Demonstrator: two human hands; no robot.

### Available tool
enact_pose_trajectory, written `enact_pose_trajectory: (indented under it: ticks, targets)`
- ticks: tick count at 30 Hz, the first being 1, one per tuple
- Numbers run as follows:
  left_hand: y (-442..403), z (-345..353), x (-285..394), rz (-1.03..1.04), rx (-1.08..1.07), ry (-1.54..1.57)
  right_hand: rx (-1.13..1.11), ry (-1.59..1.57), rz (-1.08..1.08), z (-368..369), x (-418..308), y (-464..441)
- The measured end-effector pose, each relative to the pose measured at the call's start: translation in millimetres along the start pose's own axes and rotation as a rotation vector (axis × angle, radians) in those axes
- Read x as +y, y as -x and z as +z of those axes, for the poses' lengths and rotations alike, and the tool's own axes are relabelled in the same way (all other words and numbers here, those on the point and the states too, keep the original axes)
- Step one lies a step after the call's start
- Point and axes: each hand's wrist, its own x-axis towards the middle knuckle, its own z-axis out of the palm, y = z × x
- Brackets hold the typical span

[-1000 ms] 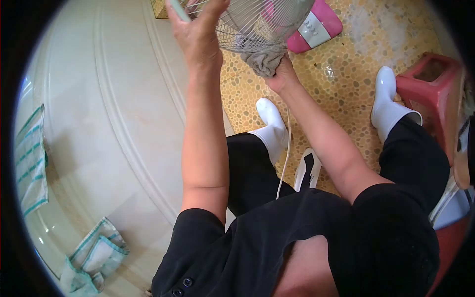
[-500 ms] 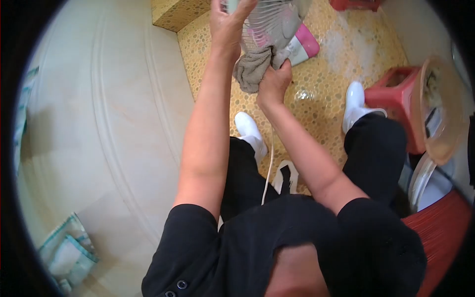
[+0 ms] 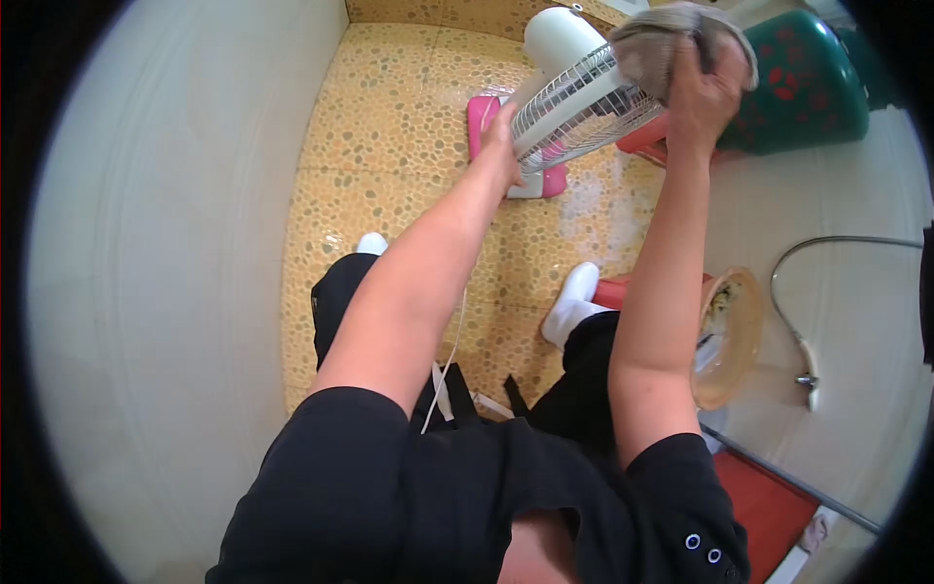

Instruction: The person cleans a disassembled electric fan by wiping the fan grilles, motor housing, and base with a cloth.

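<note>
A white electric fan (image 3: 567,115) with a wire guard stands tilted in front of me, its round motor housing (image 3: 559,41) facing away. Its pink and white base (image 3: 481,125) rests on the floor. My left hand (image 3: 500,151) grips the lower left rim of the guard. My right hand (image 3: 704,102) is closed around a grey-brown cloth (image 3: 644,51), pressed against the guard's upper right rim. Some fingers are hidden by the cloth and the guard. A white cord (image 3: 457,336) runs down between my legs.
Wet pebble-patterned floor (image 3: 379,136) lies around the fan. A dark green container (image 3: 798,88) with red marks stands at the upper right. On the right are a tan basin (image 3: 744,341) on a red stool and a shower hose (image 3: 778,268) along the wall. White boots (image 3: 574,292) are below.
My view has shifted right. The fan has been turned and tilted, showing its guard edge-on. My right hand has moved with the cloth from the guard's bottom to its upper right rim.
</note>
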Motion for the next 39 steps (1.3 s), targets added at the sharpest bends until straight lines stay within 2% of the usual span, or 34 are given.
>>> enact_pose_trajectory:
  ticks: [1,3,4,7,8,11,14,15,17,19,21,24,25,29,30,32,35,37,38,39]
  targets:
    - [16,5,-2,-0.153,0.102,0.057,-0.047,0.196,-0.141,0,6,2]
    - [25,8,-17,-0.104,-0.044,0.322,-0.128,0.579,-0.436,5,-4,3]
    - [9,9,-20,-0.223,0.041,0.434,-0.164,0.599,-0.439,5,-1,3]
    - [33,18,-17,-0.210,-0.017,0.510,-0.206,0.663,-0.489,-2,-9,16]
    - [7,7,-36,-0.202,-0.121,0.653,-0.197,0.665,-0.515,-2,-14,23]
    - [6,1,-46,-0.167,-0.126,0.713,-0.218,0.706,-0.569,-2,-29,37]
    - [-1,3,-46,-0.230,0.096,0.769,-0.242,0.725,-0.585,-4,-34,49]
    - [-9,1,-51,-0.248,0.058,0.821,-0.254,0.731,-0.592,-6,-35,53]
    - [-23,1,-64,-0.260,0.007,0.915,-0.421,0.740,-0.602,-8,-44,74]
    - [-19,3,-74,-0.197,-0.001,0.963,-0.747,0.758,-0.708,-1,-39,127]
    - [-10,1,-80,-0.153,-0.041,0.995,-0.843,0.792,-0.515,12,-64,169]
    - [-9,3,-82,-0.156,-0.037,0.997,-1.026,0.643,-0.524,12,-66,145]
    - [-12,5,-79,-0.164,-0.023,0.987,-0.979,0.550,-0.667,15,-67,125]
    - [-4,18,-65,-0.169,0.011,0.874,-0.816,0.795,-0.930,10,-80,-4]
    - [5,21,-58,-0.223,0.040,0.809,-0.742,0.802,-0.972,16,-82,-41]
    - [14,24,-56,-0.275,-0.015,0.858,-0.758,0.921,-0.797,23,-58,-107]
    - [18,27,-60,-0.244,-0.203,1.084,-1.082,1.070,-0.077,44,-10,-145]
    - [11,31,-63,-0.190,-0.318,1.286,-1.243,1.192,-0.093,39,90,-127]
    - [7,33,-64,-0.160,-0.375,1.389,-1.200,1.378,-0.153,51,53,-98]
    - [4,32,-64,-0.186,-0.281,1.373,-1.146,1.564,-0.209,64,3,-59]
